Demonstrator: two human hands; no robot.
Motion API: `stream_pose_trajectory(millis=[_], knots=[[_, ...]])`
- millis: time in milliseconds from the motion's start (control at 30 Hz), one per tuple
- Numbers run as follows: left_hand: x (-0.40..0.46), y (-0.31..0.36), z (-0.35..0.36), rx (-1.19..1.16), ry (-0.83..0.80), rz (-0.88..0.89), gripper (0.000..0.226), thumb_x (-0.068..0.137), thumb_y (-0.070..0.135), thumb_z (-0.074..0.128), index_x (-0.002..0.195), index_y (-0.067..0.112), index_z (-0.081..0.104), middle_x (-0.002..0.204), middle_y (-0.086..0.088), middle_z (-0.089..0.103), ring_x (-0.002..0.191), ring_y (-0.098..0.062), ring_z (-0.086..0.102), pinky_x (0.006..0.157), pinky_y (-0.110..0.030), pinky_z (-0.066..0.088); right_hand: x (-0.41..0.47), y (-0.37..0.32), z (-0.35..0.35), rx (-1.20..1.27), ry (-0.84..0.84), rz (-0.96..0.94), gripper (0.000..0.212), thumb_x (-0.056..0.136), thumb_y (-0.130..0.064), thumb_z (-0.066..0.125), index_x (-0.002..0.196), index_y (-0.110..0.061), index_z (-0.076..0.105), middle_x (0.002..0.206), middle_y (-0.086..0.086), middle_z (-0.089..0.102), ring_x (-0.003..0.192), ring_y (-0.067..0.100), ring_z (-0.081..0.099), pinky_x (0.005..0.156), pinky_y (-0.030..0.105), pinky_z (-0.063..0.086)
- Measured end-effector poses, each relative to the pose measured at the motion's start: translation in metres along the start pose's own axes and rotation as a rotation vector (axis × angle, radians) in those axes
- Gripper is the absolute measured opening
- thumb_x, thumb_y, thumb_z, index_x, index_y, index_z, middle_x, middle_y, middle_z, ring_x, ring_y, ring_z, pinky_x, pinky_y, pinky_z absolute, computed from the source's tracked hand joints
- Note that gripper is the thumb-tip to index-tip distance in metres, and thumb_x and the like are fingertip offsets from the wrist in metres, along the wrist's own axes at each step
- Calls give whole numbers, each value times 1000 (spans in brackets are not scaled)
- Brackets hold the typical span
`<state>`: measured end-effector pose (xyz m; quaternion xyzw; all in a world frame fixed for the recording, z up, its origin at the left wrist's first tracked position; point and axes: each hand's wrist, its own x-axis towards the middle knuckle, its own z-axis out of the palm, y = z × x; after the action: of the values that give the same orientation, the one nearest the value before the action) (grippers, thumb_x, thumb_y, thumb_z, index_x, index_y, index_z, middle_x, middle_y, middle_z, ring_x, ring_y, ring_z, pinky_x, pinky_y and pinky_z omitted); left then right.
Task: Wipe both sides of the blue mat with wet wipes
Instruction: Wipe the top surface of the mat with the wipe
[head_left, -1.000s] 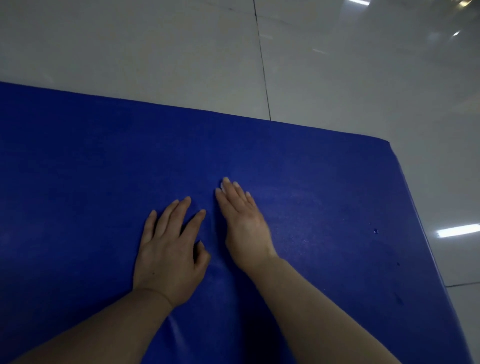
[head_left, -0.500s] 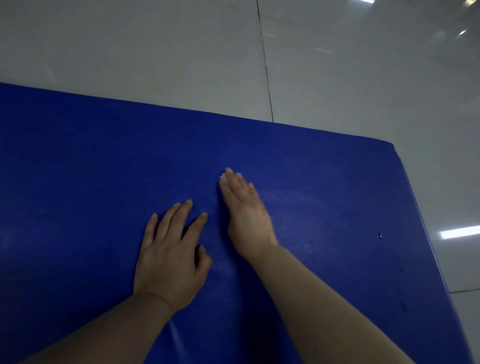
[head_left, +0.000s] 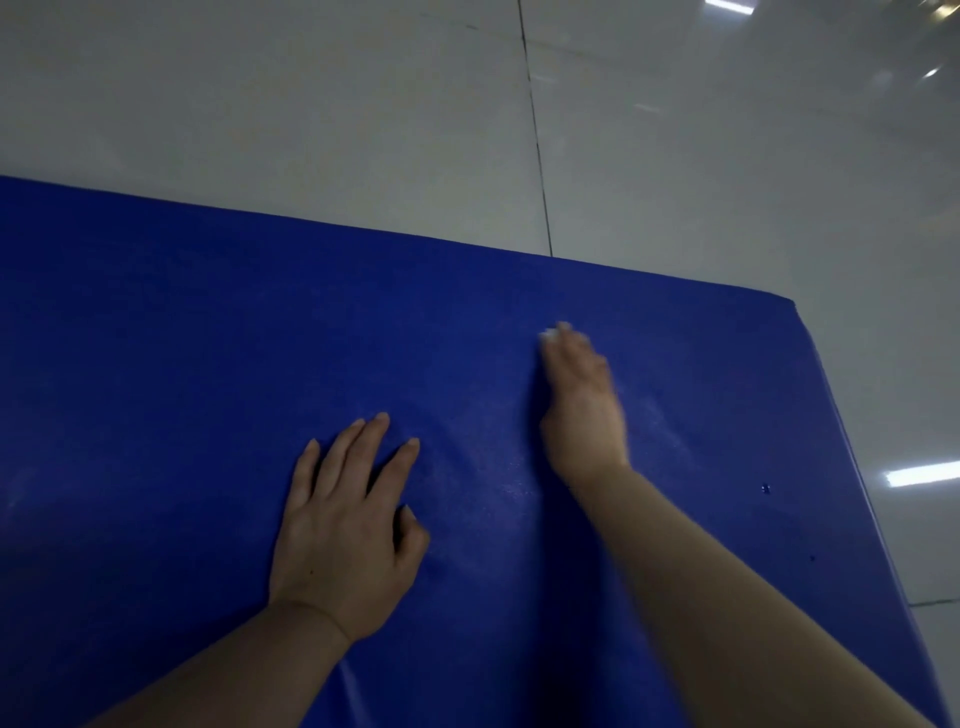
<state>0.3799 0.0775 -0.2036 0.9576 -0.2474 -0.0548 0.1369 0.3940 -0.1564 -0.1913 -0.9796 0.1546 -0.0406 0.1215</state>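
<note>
Both hands flat on mat; right slid forward, seemingly.

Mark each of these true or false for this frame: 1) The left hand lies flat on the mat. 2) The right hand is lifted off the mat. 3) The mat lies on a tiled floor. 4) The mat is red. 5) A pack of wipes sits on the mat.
1) True: the left hand lies palm down on the mat, fingers spread.
2) False: the right hand is down on the mat, blurred, with something white at its fingertips.
3) True: the floor shows pale glossy tiles with a dark joint.
4) False: the mat is blue.
5) False: no pack is in view; only the hands and a few small specks are on the mat.
</note>
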Motion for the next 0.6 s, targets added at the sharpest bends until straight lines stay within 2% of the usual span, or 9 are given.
stream_pose_trajectory(millis=[67,133,333,433,500,567,600], knots=[[0,0,1,-11,0,-1,58,83,35,35,132,15,57,146,-11,43,136,-26,35,113,-48,16,-2,40,-18,-28,9,272,74,81,18,39,148,-8,25,158,8,15,146,22,10,117,27,0],[0,1,1,-13,2,1,58,82,34,35,132,14,57,145,-11,43,135,-26,36,113,-49,18,-2,44,-19,-16,6,420,73,83,17,38,150,-8,19,159,5,8,146,19,4,119,28,-1],[0,1,-4,-66,-3,5,55,82,33,36,129,14,59,142,-11,46,133,-25,38,113,-49,19,-3,22,-1,111,80,423,67,87,9,34,150,-10,19,159,-1,8,146,13,2,117,24,-5],[7,-1,-11,-151,76,11,48,83,30,38,116,13,69,132,-11,54,121,-26,48,111,-50,28,-2,27,-1,116,92,433,64,89,6,34,150,-11,20,159,-1,10,146,12,3,117,23,-5],[28,-4,-18,-157,126,-45,39,85,23,45,111,11,71,129,-12,55,115,-28,50,107,-52,33,-2,25,0,124,101,440,64,90,5,33,150,-12,20,159,-2,11,146,11,3,117,22,-5],[58,-3,-25,-139,120,-153,37,89,15,54,125,11,63,140,-13,48,127,-30,44,110,-53,29,-2,24,0,147,116,450,63,91,4,33,150,-13,20,158,-3,12,146,10,4,116,21,-5],[72,1,-27,-130,80,-192,44,91,17,55,135,13,54,149,-13,39,136,-29,36,115,-50,21,-2,25,0,159,119,460,63,91,3,33,151,-13,20,158,-3,12,145,9,4,116,21,-5]])
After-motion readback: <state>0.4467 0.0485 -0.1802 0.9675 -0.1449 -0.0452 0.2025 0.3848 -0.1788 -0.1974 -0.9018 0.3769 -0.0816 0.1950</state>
